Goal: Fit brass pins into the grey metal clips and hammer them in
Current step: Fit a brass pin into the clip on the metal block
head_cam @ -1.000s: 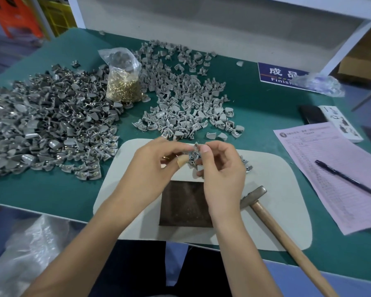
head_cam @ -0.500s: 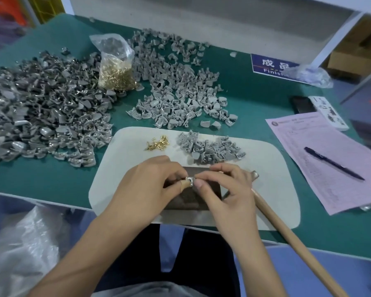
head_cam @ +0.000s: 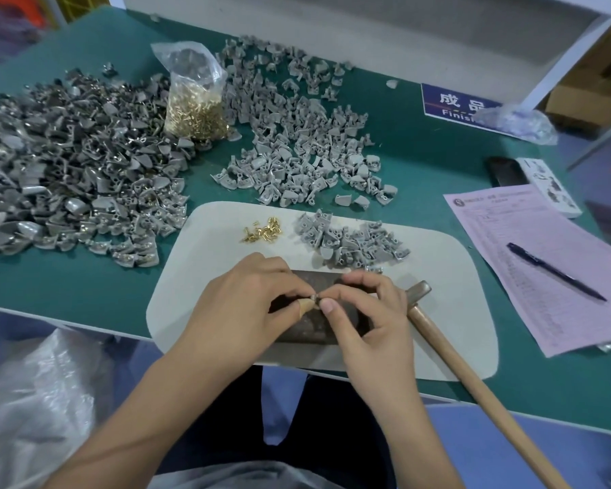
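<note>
Both hands — left hand (head_cam: pixel 247 305) and right hand (head_cam: pixel 371 312) — pinched one small grey clip (head_cam: pixel 315 298) over the dark block (head_cam: pixel 318 326), fingertips closed tight.

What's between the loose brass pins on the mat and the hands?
Head view: only bare pale mat, then the far edge of the dark metal block, separates the loose brass pins from the left hand and right hand.

a small assembly workshop: heaps of grey metal clips (head_cam: pixel 67 164) cover a green workbench (head_cam: pixel 420 164), a "finished" sign (head_cam: pixel 452 104) far right.
</note>
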